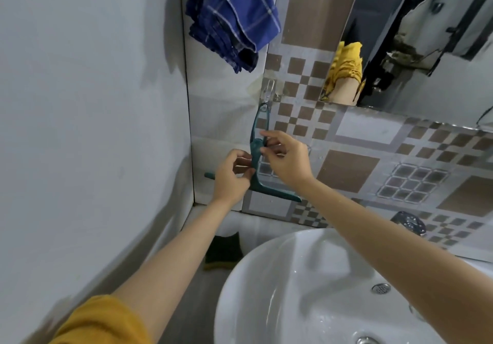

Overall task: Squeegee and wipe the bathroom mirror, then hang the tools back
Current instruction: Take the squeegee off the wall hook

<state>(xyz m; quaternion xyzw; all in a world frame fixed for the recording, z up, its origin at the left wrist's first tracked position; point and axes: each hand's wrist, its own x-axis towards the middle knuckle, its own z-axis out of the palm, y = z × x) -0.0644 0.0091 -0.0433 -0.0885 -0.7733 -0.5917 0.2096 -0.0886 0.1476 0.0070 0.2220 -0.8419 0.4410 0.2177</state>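
1. The teal squeegee [256,157] hangs against the tiled wall [373,157], its handle loop caught on the clear adhesive hook [268,90] just left of the mirror [426,37], blade at the bottom and slightly tilted.
2. Both hands are on it. The left hand [231,175] has its fingers curled in at the handle just above the blade, thumb and fingertips closing on the teal stem.
3. The right hand [286,157] pinches the upper part of the handle with thumb and forefinger, the other fingers loosely bent behind.
4. The blue checked cloth [234,18] hangs higher up on the wall, bunched and draping (what holds it is out of view above the frame).
5. How far along? With the squeegee on its hook and the cloth up, this looks like either the very start or the very end, and the picture alone cannot settle which.
6. Water beads and streaks show in the white basin [306,290], and a dark sponge [222,250] sits on the ledge beside it.
7. Whether the mirror glass is dry or streaked is too hard to tell from this angle.
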